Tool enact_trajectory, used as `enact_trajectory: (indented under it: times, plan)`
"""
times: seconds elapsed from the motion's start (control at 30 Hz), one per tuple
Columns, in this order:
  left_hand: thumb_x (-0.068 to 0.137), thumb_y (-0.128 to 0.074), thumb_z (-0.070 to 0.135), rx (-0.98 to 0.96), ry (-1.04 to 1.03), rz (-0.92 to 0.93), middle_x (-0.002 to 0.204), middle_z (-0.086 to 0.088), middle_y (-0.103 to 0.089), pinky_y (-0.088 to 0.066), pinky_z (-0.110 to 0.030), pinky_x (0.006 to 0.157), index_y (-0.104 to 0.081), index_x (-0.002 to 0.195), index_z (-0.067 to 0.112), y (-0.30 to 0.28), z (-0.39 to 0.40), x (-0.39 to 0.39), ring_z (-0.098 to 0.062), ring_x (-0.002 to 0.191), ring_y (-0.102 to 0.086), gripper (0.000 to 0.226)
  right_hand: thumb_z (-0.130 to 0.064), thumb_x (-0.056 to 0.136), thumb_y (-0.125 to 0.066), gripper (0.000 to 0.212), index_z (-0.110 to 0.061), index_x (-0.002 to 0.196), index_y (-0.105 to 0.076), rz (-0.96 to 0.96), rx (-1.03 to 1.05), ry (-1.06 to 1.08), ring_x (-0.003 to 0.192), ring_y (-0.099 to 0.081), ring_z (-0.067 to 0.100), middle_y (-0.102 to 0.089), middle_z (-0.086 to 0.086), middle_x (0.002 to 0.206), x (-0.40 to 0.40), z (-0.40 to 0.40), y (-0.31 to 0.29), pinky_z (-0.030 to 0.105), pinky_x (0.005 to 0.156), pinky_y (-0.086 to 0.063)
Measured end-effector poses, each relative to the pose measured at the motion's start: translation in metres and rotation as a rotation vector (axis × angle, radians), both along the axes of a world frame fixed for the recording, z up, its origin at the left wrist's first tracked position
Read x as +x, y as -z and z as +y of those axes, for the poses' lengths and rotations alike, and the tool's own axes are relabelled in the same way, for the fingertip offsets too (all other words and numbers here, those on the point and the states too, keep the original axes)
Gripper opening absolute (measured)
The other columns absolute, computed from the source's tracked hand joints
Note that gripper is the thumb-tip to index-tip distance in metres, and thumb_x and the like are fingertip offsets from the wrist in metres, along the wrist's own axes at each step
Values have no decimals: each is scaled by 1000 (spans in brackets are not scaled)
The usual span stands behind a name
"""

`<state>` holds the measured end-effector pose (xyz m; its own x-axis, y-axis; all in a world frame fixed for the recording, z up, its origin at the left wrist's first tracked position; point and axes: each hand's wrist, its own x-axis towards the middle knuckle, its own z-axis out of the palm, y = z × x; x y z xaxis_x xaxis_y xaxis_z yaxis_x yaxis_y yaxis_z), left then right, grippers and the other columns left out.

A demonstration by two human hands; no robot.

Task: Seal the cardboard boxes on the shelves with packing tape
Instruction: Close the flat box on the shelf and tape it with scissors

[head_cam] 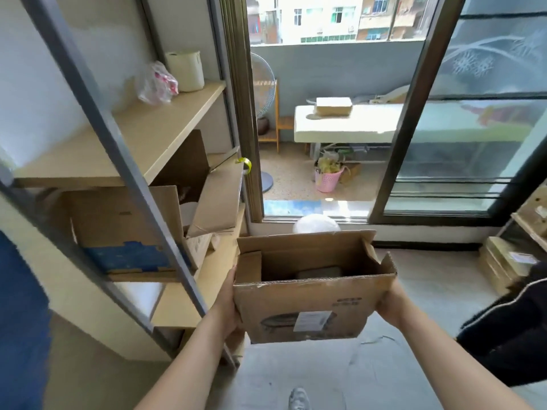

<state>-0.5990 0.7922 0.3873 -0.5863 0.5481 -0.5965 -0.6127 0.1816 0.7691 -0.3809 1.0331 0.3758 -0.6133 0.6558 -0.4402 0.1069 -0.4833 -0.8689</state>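
Beside grey metal shelving (118,137): open brown cardboard box (310,294), flaps up, held mid-air, left hand (229,306) and right hand (390,303) fingers clamped on its sides; best kept level and set down before taping.

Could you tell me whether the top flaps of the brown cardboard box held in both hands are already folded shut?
No, the brown cardboard box has its flaps standing up, so its inside shows.
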Motion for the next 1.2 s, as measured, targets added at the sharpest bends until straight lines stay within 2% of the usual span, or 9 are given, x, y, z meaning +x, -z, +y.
enact_trajectory:
  times: [0.1, 0.2, 0.27, 0.37, 0.47, 0.67, 0.83, 1.13, 1.2]
  plan:
    - [94, -39, 66, -39, -2, -23, 72, -7, -73, -50, -31, 66, -66, 75, 22, 4, 61, -47, -21, 66, -69, 55, -74, 92, -21, 76, -15, 116, -63, -25, -45, 46, 70, -65, 23, -71, 10, 79, -43, 55, 4, 30, 56, -46]
    - [94, -36, 67, -69, 21, -50, 60, 0, -68, -40, -29, 61, -66, 56, 25, 5, 122, -88, -19, 62, -63, 64, -70, 96, -21, 68, -18, 111, -63, -29, -86, 104, 70, -64, 23, -69, 12, 82, -85, 112, 0, 29, 55, -48]
    - [94, -36, 65, -72, -7, -49, 57, 1, -67, -39, -27, 57, -68, 49, 25, 5, 158, -113, -16, 55, -63, 69, -67, 97, -23, 59, -24, 103, -62, -25, -86, 136, 78, -64, 25, -70, 14, 93, -113, 147, -6, 33, 64, -49]
    - [95, -41, 60, -29, -42, -62, 59, -1, -68, -45, -24, 48, -68, 66, 22, 1, 207, -143, -17, 49, -65, 55, -70, 94, -28, 67, -18, 115, -65, -16, -117, 147, 99, -64, 32, -69, 20, 115, -145, 194, -11, 40, 83, -50]
    - [98, -41, 49, 21, -56, -82, 53, -1, -63, -44, -19, 38, -60, 65, 19, -9, 254, -166, -17, 42, -60, 49, -75, 88, -38, 74, -16, 124, -64, 0, -132, 196, 102, -66, 33, -70, 18, 116, -173, 235, -22, 40, 80, -55]
    - [96, -49, 39, 54, -110, -49, 69, -5, -66, -48, -28, 54, -67, 74, 18, -13, 337, -221, -23, 58, -62, 35, -60, 96, -44, 52, -20, 85, -75, 57, -110, 194, 63, -70, 24, -74, 8, 75, -233, 320, -30, 34, 61, -58]
    - [91, -54, 44, 19, -130, -29, 77, -8, -65, -47, -31, 59, -68, 82, 18, -13, 385, -278, -26, 67, -61, 31, -65, 95, -42, 58, -14, 108, -68, 35, -77, 138, 75, -71, 29, -74, 14, 89, -283, 373, -29, 43, 81, -55]
    - [97, -45, 42, 16, -204, -95, 64, -6, -66, -47, -25, 53, -65, 74, 15, -17, 429, -349, -23, 56, -61, 40, -70, 89, -40, 61, -15, 94, -65, -10, -76, 69, 58, -68, 21, -72, 6, 67, -389, 439, -22, 27, 54, -54]
    - [98, -42, 46, 15, -268, -112, 67, -8, -66, -46, -30, 60, -64, 79, 15, -15, 434, -362, -25, 64, -61, 43, -78, 68, -54, 76, -13, 107, -65, 11, -72, -9, 70, -68, 25, -73, 10, 77, -413, 450, -21, 32, 66, -55]
